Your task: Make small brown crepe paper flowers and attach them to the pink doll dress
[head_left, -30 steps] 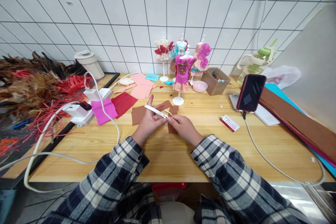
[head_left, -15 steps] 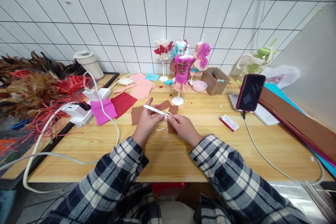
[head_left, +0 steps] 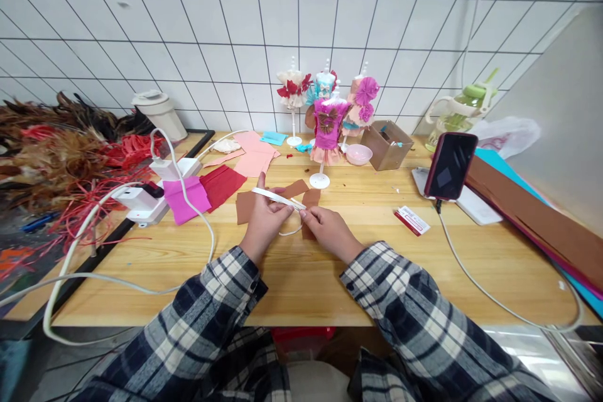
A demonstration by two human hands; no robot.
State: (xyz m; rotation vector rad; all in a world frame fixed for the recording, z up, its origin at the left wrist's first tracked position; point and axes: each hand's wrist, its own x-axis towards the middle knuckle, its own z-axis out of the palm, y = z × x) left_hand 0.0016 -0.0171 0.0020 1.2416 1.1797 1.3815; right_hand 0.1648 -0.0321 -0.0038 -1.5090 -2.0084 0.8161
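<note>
A narrow white strip [head_left: 272,196], which looks like tape, slants across my left hand [head_left: 264,221], pinched between its thumb and fingers while the index finger points up. My right hand [head_left: 325,226] pinches the strip's other end with thumb and forefinger, close to the left fingertips. A loose thin white end [head_left: 291,233] curls down below the fingers. Under and behind the hands lie pieces of brown paper [head_left: 311,198]. Just beyond them stands a small dress form [head_left: 328,129] in a magenta top with a brown bow and a pink skirt.
Several other dressed forms [head_left: 293,91] stand behind, near a pink bowl [head_left: 358,154] and a small box [head_left: 387,146]. Coloured paper [head_left: 187,200] and a power strip [head_left: 146,204] lie left. A phone [head_left: 450,166], a card [head_left: 411,220] and a white cable [head_left: 466,273] are right.
The upper left end of the white strip has shifted slightly left and bends a little more. Both hands stay nearly in place, still pinching it.
</note>
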